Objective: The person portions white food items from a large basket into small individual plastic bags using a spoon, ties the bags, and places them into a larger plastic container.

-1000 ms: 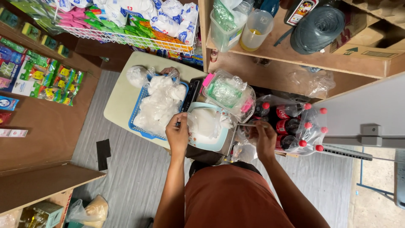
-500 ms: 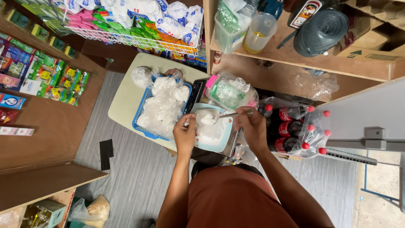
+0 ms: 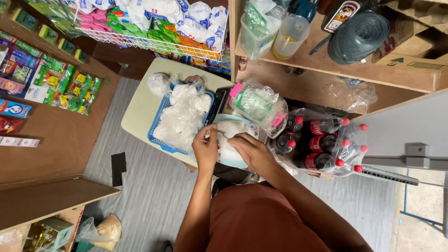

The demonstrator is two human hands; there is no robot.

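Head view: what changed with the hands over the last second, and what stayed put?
The right hand moved left from beside the bottles onto the light blue bowl, meeting the left hand, which came down slightly over the white contents. Whether a spoon is held is unclear. The blue basket of white bags and the bottles stayed put.

The scene was evenly and fairly brightly lit, by soft light with no visible source. Shadows were weak: a dark patch lay beneath the near edge of the small table (image 3: 140, 105), and the shelf recesses at the upper right fell into gloom. Soft glare showed on the clear plastic bags (image 3: 259, 105). The wide lens bent straight lines towards the frame corners. Focus held throughout, and the hands showed no motion blur.
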